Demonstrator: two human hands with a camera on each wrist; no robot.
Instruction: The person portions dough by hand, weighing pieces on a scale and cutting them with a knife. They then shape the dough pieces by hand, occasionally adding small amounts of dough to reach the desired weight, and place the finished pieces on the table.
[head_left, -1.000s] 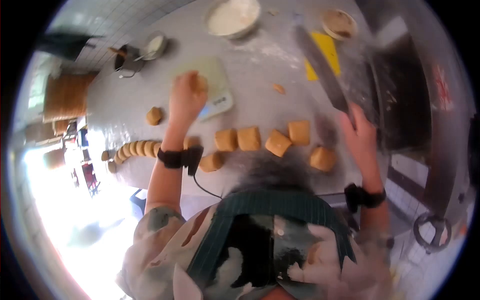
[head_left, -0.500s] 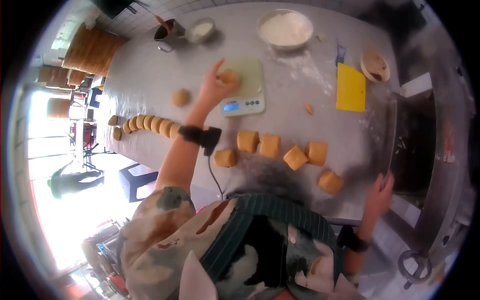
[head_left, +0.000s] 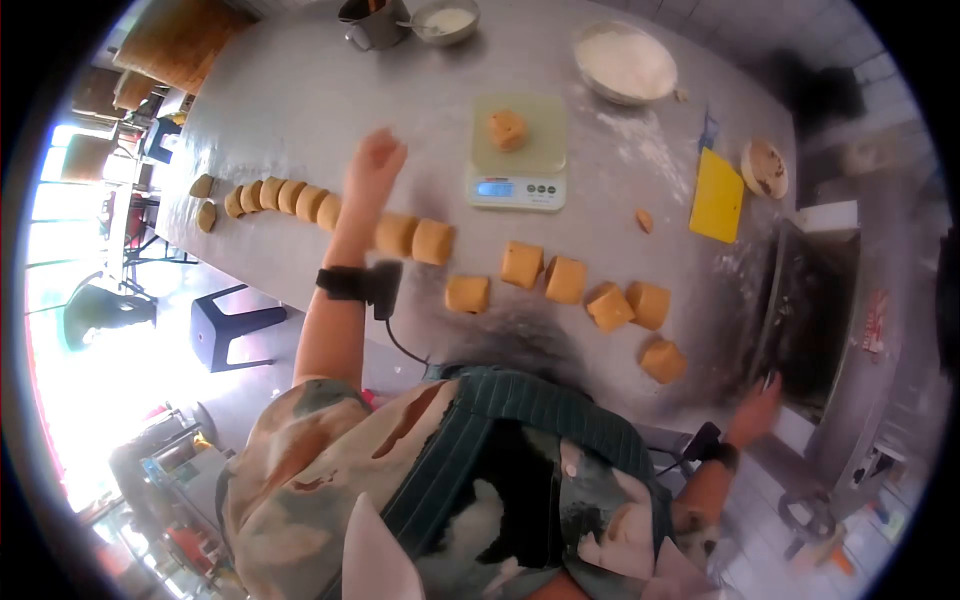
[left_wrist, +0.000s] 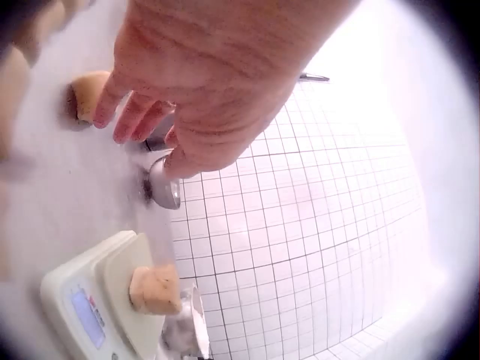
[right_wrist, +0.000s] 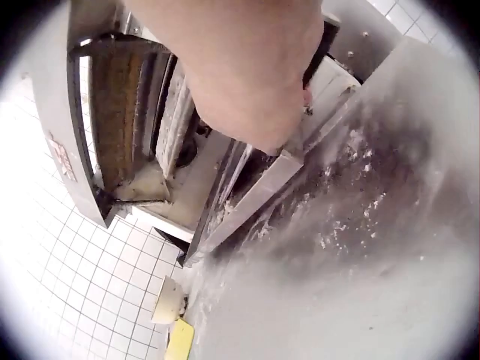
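Note:
My left hand [head_left: 375, 170] is over the table, left of the kitchen scale [head_left: 517, 194], with loosely bent fingers and nothing in its grip. In the left wrist view its fingertips are right by a dough piece [left_wrist: 88, 96]. Another dough piece [head_left: 508, 130] sits on the scale's plate, and the display is lit. Low at the table's right edge, my right hand [head_left: 757, 412] grips the handle of a long knife [head_left: 769, 381]. Its blade runs along the machine's edge and hardly shows. In the right wrist view the forearm hides most of that hand.
A curved row of cut dough pieces [head_left: 310, 203] lies at left, with several more [head_left: 566, 280] along the near edge. Behind are a flour bowl [head_left: 627, 63], a small bowl [head_left: 446, 22] and a metal jug [head_left: 378, 26]. A yellow scraper [head_left: 717, 195] and a brown-stained bowl [head_left: 764, 168] lie right.
My left hand has let go of the dough piece on the scale and moved left to the loose piece. My right hand has lowered the knife from over the table to its right edge.

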